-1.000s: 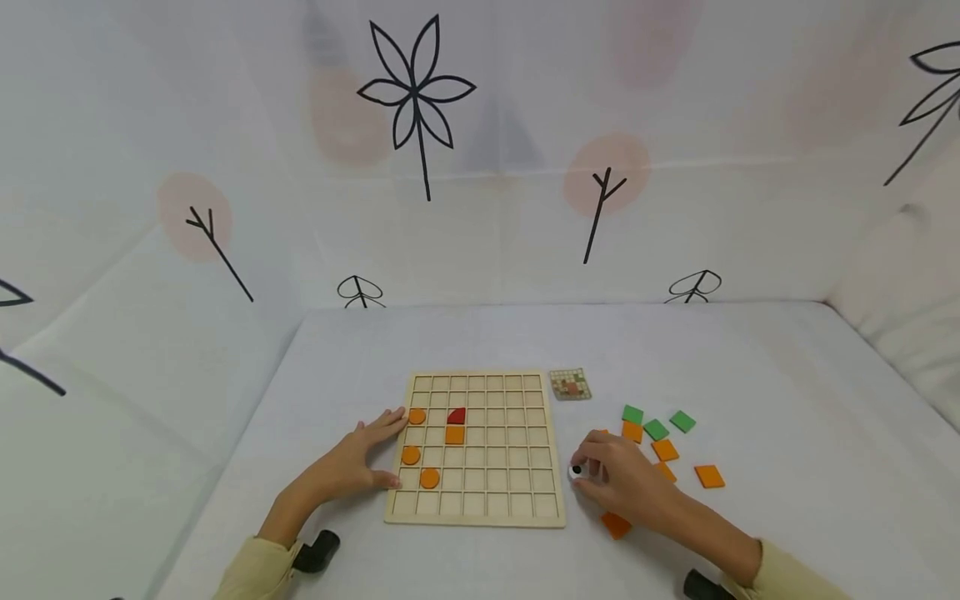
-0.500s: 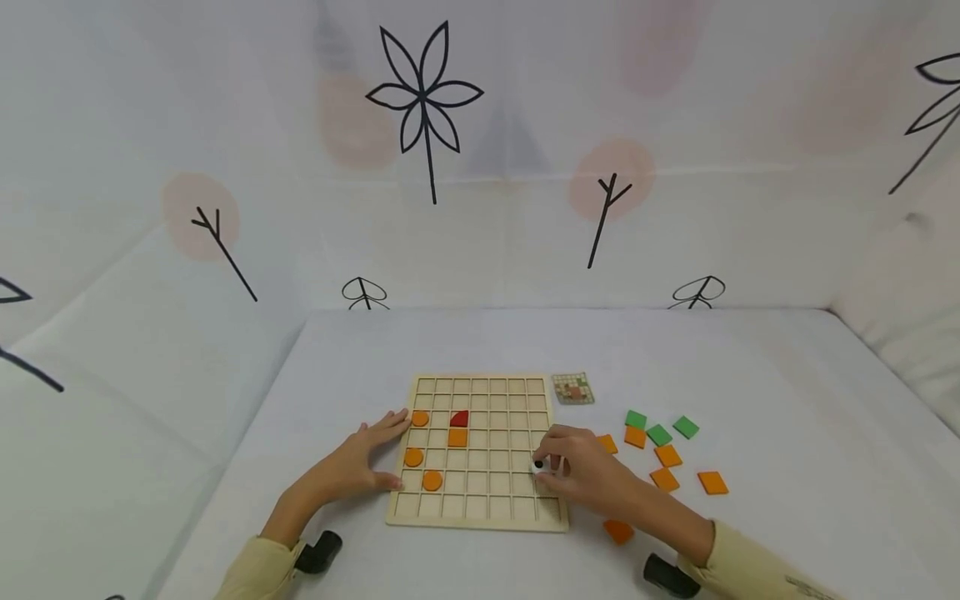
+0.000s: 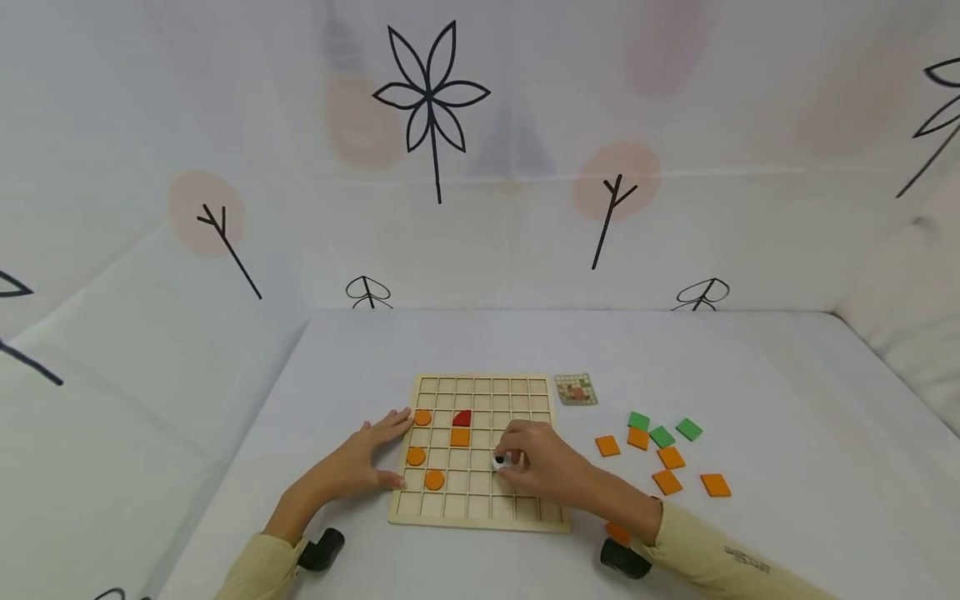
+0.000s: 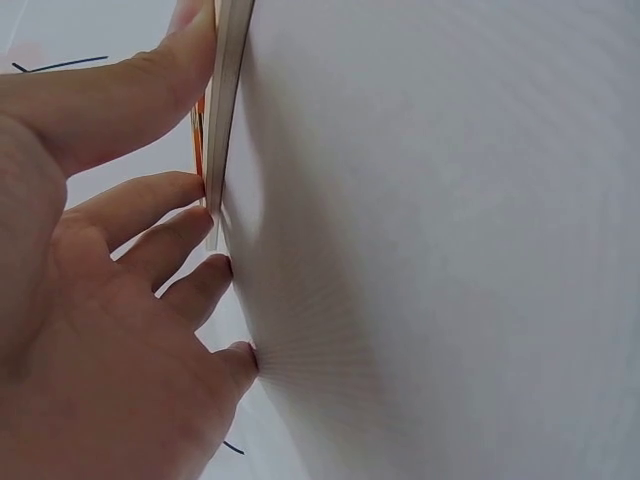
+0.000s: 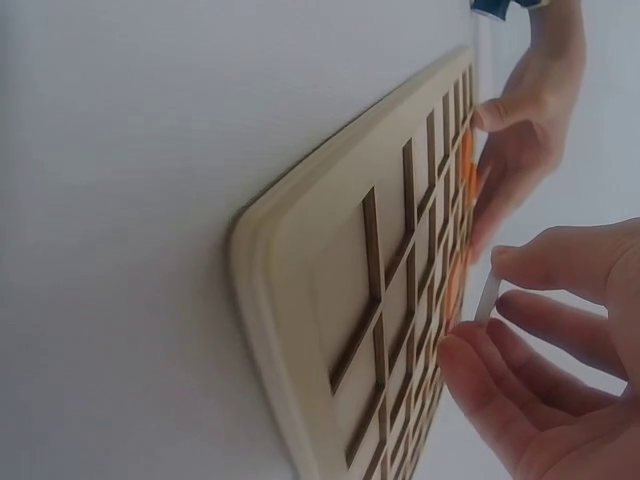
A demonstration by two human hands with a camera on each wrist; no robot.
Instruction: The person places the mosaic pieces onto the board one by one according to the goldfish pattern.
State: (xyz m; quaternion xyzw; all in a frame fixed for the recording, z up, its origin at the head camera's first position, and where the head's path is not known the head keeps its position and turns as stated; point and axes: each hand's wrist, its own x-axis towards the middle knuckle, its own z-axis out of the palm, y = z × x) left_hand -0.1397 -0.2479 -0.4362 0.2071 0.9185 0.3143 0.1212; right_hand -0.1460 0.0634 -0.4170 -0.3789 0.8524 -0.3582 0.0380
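The grid board (image 3: 453, 505) lies flat on the surface (image 3: 787, 400); at its left edge the left hand (image 3: 352, 468) rests with fingers loosely spread, clasping nothing — probably to keep it from sliding. Above the board, right of its middle, the right hand (image 3: 551, 468) pinches a white disc (image 3: 498, 462) with a black dot by its rim, a hold that likely leaves the underside free. Loose green tiles (image 3: 688, 429) and orange tiles (image 3: 716, 485) lie right of the board, within easy reach. A second ago the disc was just off the board's right side — the left hand has stayed put.
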